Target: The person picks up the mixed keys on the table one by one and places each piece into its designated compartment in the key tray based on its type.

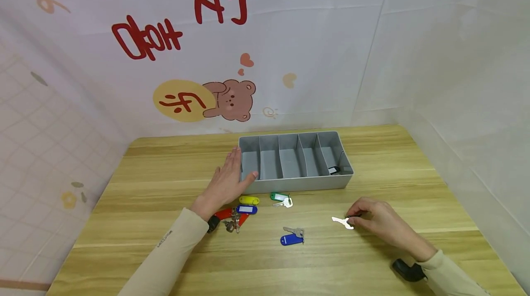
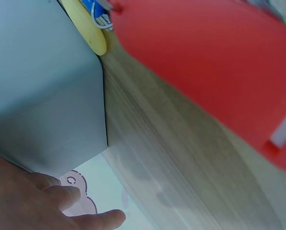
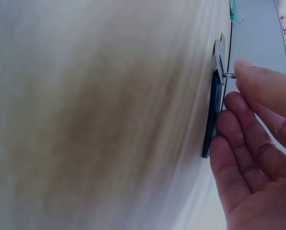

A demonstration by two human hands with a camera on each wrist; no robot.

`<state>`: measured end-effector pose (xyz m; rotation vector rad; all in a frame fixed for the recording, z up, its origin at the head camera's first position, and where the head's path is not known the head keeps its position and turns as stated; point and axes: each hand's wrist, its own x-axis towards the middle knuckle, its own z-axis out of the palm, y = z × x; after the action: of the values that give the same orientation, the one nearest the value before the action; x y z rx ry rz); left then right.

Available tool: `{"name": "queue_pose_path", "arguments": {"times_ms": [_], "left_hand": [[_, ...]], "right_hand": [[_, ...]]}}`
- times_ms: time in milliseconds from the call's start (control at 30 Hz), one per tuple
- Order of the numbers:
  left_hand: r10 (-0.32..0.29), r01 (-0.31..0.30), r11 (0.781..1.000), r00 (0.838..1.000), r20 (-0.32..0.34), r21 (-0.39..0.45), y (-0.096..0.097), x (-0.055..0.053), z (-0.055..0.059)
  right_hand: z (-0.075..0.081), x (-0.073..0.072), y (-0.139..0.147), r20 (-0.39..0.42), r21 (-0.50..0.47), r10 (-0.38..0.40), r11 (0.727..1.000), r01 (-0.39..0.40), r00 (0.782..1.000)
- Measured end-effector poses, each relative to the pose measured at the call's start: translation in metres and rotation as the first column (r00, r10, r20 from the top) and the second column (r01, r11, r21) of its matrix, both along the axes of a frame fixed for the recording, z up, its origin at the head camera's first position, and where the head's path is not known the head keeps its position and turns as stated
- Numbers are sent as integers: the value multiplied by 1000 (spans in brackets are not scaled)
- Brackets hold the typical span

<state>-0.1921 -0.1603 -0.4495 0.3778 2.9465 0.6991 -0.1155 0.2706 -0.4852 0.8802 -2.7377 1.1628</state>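
A grey divided box (image 1: 298,184) stands at the back of the wooden table. My left hand (image 1: 225,181) rests against its left end with fingers extended and thumb over the front rim. To the right, close to the tabletop, my right hand (image 1: 381,222) pinches a small ring between thumb and index finger. From that ring hang a silver key (image 1: 343,223) and a black key tag (image 3: 211,115), the tag mostly hidden by fingers in the head view. Another black key tag (image 1: 333,170) lies in the box's rightmost section.
Before the box lie a green-tagged key (image 1: 279,196), a yellow tag (image 1: 249,200) and a blue tag (image 1: 247,210). Red tags (image 1: 223,214) with keys lie under the left wrist. Nearer the middle is another blue tag (image 1: 291,240) with a key. A white wall sheet hangs behind.
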Motion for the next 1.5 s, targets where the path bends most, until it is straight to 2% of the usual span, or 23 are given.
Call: {"name": "queue_pose_path", "arguments": {"times_ms": [400,600,833,967,1233,1500], "left_hand": [[-3,3,1000,1000,-1,-7,-1,0,0],[2,-2,1000,1000,10,-7,-1,0,1],[0,0,1000,1000,4,-4,-1,1,1],[-1,1,1000,1000,5,-7,-1,0,0],[-7,7,1000,1000,11,-4,-1,1,2],[-6,6,1000,1000,3,-6,0,1,1]], "right_hand": [[4,-1,-1,-56,113,6,994,0,998],[10,-1,2,-78,120,-38,992,47,996],[19,-7,7,-201,94,-45,993,65,979],[24,-9,8,-244,82,-48,994,70,969],[37,-9,5,-226,49,-123,989,137,966],[59,-17,5,-268,-39,-200,980,197,942]]}}
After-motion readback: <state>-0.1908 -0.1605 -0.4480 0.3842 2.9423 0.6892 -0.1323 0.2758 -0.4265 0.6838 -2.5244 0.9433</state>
